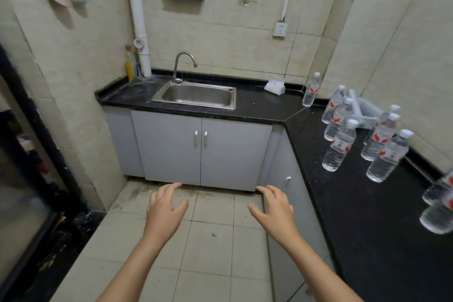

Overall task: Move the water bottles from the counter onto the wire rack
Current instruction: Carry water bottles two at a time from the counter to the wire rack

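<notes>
We are at the very start: no bottle is in hand yet. Our left hand (166, 206) and right hand (272, 206) hang out over the floor (213, 252), both empty, fingers apart and loosely bent, touching nothing.

The bottles (339, 149) all stand upright on the black surface (355, 203) to our right. One is alone by the far corner, a cluster stands further along, and two blurred ones sit at the right edge of view. Behind the cluster, on the same surface, lies a white perforated rack (365, 113), tilted. We take it for the target, though bottles hide part of it and we cannot tell its full shape.

As we judge it, the next move is to turn right and reach with the right hand for the nearest bottle, closing round its body. The bottles stand close together, so a careless reach could tip a neighbour.
</notes>
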`<state>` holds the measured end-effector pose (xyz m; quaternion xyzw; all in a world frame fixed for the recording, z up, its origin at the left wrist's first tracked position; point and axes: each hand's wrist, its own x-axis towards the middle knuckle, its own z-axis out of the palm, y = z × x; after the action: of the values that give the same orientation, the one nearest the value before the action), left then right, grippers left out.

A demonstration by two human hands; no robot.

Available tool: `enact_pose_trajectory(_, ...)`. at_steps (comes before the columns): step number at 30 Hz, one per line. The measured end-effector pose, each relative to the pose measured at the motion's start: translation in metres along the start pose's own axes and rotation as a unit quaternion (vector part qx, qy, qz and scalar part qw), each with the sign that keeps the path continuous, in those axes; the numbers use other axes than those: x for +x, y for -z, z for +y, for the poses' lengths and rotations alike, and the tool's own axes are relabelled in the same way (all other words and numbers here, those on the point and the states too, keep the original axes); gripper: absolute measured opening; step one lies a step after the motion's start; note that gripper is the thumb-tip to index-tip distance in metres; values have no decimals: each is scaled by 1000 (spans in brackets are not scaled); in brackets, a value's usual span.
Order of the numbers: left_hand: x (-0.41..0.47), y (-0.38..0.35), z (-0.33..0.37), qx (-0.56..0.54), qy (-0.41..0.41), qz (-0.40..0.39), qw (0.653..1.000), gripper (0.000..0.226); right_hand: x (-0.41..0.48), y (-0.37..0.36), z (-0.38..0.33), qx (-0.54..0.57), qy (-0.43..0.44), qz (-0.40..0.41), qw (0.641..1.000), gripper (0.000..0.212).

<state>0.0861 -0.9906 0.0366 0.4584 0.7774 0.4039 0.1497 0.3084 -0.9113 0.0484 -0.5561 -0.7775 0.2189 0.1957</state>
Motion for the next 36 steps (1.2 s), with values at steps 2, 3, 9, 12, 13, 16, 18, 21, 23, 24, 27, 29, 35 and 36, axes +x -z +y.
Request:
enact_pose_trajectory(2,9,-14,1,-27,24,3,999,36,16,-2,15,11,-12,0,1000,49)
enact_pose_trajectory(3,12,-21,-3,-30,36,-6,999,36,23,-5,21,18,-20,-3,1000,49)
enact_pose_trajectory(9,48,-37,-40,-20,115,-31,993,36,69,-37,36,29,-51,-54,997,48)
enact_pose_trajectory(12,87,-38,-53,-21,131,-31,991,35,106,-52,29,15,-44,-64,997,49)
enact_pose_trajectory(13,103,-39,-57,-25,131,-29,991,35,122,-57,25,11,-35,-67,997,51)
enact_pose_trajectory(16,157,-41,-74,-30,135,-20,990,35,175,-75,10,-9,-14,-79,997,63)
enact_pose_trajectory(18,196,-39,-87,-36,134,-6,990,35,214,-87,-2,-19,-2,-73,997,60)
enact_pose_trajectory(21,259,-38,-99,-44,137,2,990,34,269,-99,-21,-8,-15,-47,999,59)
enact_pose_trajectory(23,296,-42,-100,-45,125,-13,991,34,294,-105,-30,21,-47,-29,998,59)
enact_pose_trajectory(24,313,-47,-98,-48,112,-20,992,34,302,-106,-32,35,-60,-18,997,61)
enact_pose_trajectory(27,361,-69,-87,-48,89,-47,994,35,325,-104,-26,51,-110,6,993,60)
enact_pose_trajectory(29,383,-90,-77,-52,84,-76,992,37,337,-97,-10,48,-142,16,989,58)
enact_pose_trajectory(35,446,-178,-26,-50,52,-163,984,37,383,-54,61,90,-225,109,964,55)
enact_pose_trajectory(36,459,-194,-14,-51,43,-173,983,36,393,-46,74,101,-236,129,958,55)
